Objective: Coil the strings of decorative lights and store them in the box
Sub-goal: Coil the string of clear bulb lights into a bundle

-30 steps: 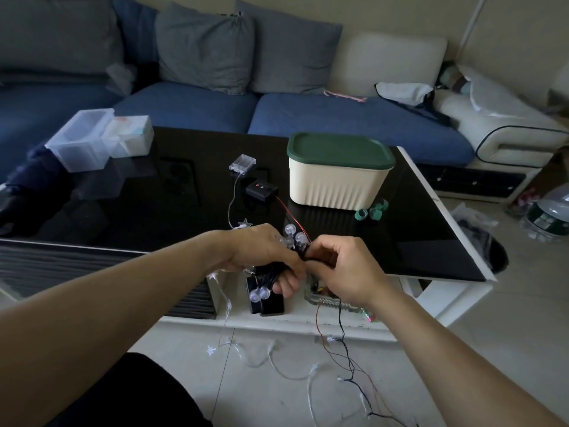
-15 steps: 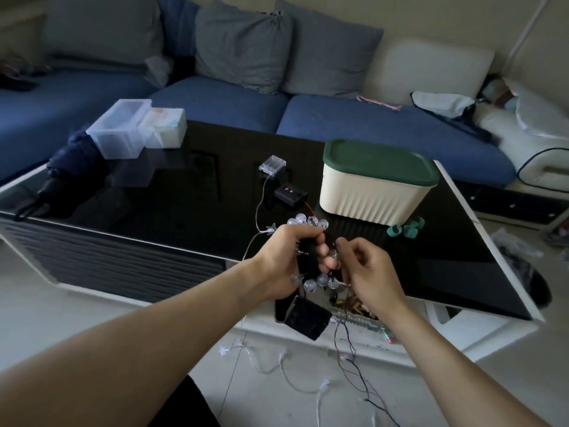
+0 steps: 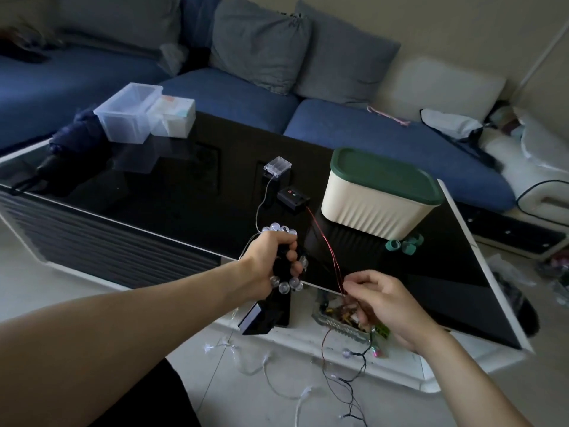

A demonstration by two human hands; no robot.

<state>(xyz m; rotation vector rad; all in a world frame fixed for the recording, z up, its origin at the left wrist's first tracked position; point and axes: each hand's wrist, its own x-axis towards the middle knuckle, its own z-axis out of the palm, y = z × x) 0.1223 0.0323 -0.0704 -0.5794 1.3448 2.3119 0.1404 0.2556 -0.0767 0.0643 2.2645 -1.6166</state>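
Blue sofa cushions back a glossy black desk (image 3: 154, 192) holding one cream box (image 3: 372, 204) with a green lid, closed. Left hand (image 3: 271, 263) clenches a coiled bundle of clear-bulbed lights (image 3: 284, 283) (bulbs above and below the fist); right hand (image 3: 378, 300) pinches a red wire (image 3: 323, 238) from one black controller (image 3: 293, 197). More strings trail on the floor.

Living-room clutter around a black table

A clear plastic tub (image 3: 127, 114) sits at the table's (image 3: 184, 180) ten o'clock corner, teal rings (image 3: 403, 246) at three o'clock; grey cushions (image 3: 261, 41) lean on the blue sofa (image 3: 369, 137) at twelve.
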